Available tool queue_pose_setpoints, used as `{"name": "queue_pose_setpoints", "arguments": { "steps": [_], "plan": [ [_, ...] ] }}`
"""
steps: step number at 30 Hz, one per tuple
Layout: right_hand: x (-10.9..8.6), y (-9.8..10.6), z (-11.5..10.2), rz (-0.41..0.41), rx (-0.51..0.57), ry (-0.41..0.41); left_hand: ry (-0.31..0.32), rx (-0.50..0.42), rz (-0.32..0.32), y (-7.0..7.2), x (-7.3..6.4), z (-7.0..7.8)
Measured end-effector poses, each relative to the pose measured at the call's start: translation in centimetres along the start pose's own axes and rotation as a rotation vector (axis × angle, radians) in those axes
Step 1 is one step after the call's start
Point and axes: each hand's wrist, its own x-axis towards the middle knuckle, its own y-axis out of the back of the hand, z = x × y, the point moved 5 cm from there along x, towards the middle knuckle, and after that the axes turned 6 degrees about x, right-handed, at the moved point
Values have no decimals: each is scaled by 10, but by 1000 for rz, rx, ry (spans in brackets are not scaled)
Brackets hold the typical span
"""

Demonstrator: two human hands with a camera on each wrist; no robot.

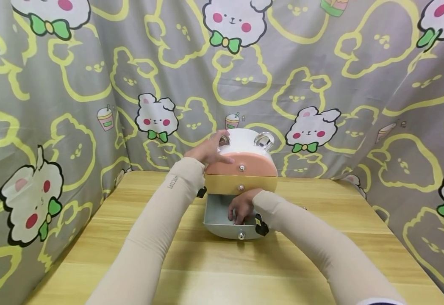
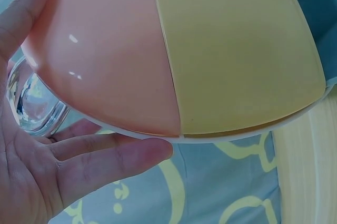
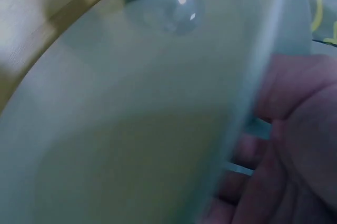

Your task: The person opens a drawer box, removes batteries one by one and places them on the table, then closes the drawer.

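A small round-fronted drawer box [image 1: 241,159] stands on the table, with a white top, silver ring-shaped ears and a silver knob on each drawer. Its coral top drawer [image 1: 258,163] and yellow middle drawer [image 1: 222,184] are closed. The grey-green bottom drawer [image 1: 222,231] is pulled out. My left hand [image 1: 208,150] holds the box's upper left side by one ear, thumb on the coral front and fingers along the side edge. My right hand [image 1: 242,205] reaches down into the bottom drawer, fingers bent downward. The drawer's front wall hides its fingertips in the right wrist view.
The box sits near the back of a wood-grain table [image 1: 306,262]. A grey curtain [image 1: 191,80] with cartoon bears hangs behind and on both sides. A small shiny object [image 1: 304,208] shows just behind the right forearm.
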Motion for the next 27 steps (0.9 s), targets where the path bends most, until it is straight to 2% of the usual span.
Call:
{"name": "queue_pose_setpoints", "arguments": {
  "steps": [6, 10, 18, 27],
  "plan": [
    [-4, 3, 0, 20, -229, 27, 9, -15, 10, 1, 0, 1],
    [-6, 5, -2, 6, -301, 3, 21, -24, 12, 2, 0, 0],
    [-8, 12, 1, -7, -308, -102, 20, -18, 2, 0, 0, 1],
    [-15, 14, -2, 0, -312, -129, 19, -10, -1, -1, -1, -2]
  ]
}}
